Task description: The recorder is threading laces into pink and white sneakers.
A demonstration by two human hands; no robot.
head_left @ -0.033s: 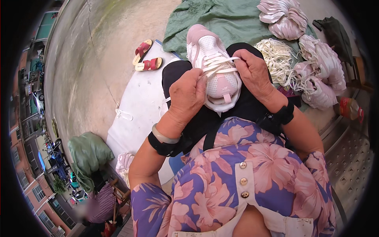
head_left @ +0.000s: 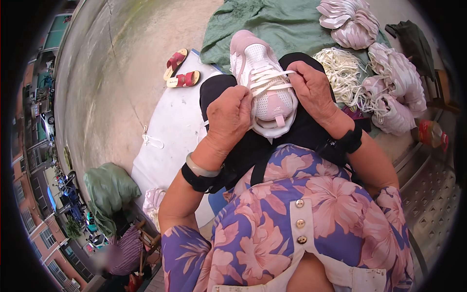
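Note:
A pink and white sneaker (head_left: 255,54) rests between my black-clad thighs, its toe pointing away from me. White shoelaces (head_left: 272,77) cross over its upper near the mesh tongue. At the shoe's left side my left hand (head_left: 229,113) is closed in a pinch, apparently on a lace end that its fingers mostly hide. On the other side my right hand (head_left: 313,91) pinches a lace, which runs taut from its fingertips to the eyelets. Black bands wrap both my wrists, and a pale bangle (head_left: 199,165) sits by the left one.
To the right lie a heap of loose white laces (head_left: 339,73) and bundles of pink-white shoe uppers (head_left: 396,78). A green cloth (head_left: 262,22) spreads ahead. Red slippers (head_left: 182,79) sit left by a white sheet (head_left: 163,141). A bottle (head_left: 430,133) stands far right. Another person (head_left: 124,255) is lower left.
My left hand has shifted very slightly and turned a little, its fingers curling more tightly. The sneaker and my right hand look the same.

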